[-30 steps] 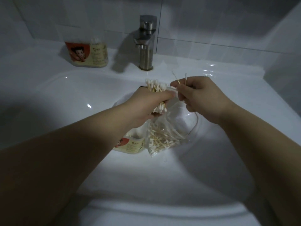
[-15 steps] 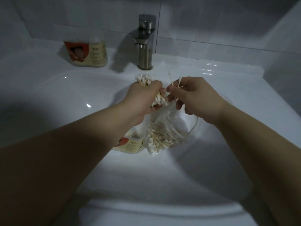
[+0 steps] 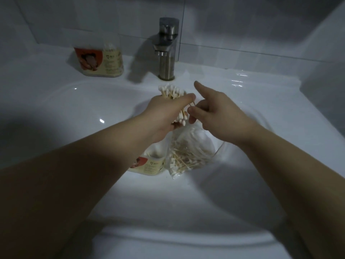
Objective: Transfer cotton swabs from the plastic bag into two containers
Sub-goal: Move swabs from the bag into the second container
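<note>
Cotton swabs [image 3: 170, 92] bunched in left hand [image 3: 164, 114], upright, tips toward faucet [image 3: 167, 53]

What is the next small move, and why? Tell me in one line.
Probably lower the bundle of swabs in the left hand into the container below it in the sink: the bundle looks gathered, and the right hand is just at its lower end.

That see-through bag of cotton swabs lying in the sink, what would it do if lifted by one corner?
The bag looks thin and crumpled, so it would probably sag and fold. The swabs inside lie loose and jumbled, so they would likely slide to the low end. Holding only swabs, it is probably light.
</note>
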Demonstrator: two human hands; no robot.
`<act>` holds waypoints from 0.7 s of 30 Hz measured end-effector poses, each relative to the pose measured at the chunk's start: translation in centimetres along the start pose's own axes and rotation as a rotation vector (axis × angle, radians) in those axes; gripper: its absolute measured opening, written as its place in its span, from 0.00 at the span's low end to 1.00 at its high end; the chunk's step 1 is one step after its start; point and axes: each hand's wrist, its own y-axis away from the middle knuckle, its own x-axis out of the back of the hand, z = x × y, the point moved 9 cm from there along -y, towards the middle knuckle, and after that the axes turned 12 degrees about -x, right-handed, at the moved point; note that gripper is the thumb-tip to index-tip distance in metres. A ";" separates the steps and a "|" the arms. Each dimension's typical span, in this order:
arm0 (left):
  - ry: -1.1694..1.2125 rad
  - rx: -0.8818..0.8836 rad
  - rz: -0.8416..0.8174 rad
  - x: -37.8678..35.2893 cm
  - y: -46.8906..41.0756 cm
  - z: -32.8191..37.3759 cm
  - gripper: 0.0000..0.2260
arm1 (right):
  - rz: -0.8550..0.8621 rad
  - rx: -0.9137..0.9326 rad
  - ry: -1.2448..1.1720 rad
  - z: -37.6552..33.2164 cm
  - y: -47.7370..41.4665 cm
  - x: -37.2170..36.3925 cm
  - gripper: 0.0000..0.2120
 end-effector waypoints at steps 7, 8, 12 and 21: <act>0.048 0.084 -0.048 -0.5 0.3 -0.8 0.09 | 0.008 0.034 -0.002 -0.4 0.2 -0.1 0.35; 0.067 0.097 -0.044 -0.5 0.4 -0.9 0.10 | 0.012 0.029 0.006 -0.4 0.2 -0.1 0.35; 0.095 0.100 -0.029 -0.5 0.6 -0.8 0.10 | 0.017 0.015 0.005 -0.3 0.0 -0.2 0.35; 0.022 0.097 0.039 0.4 0.3 -0.7 0.01 | -0.070 0.037 0.080 -0.2 0.1 -0.1 0.47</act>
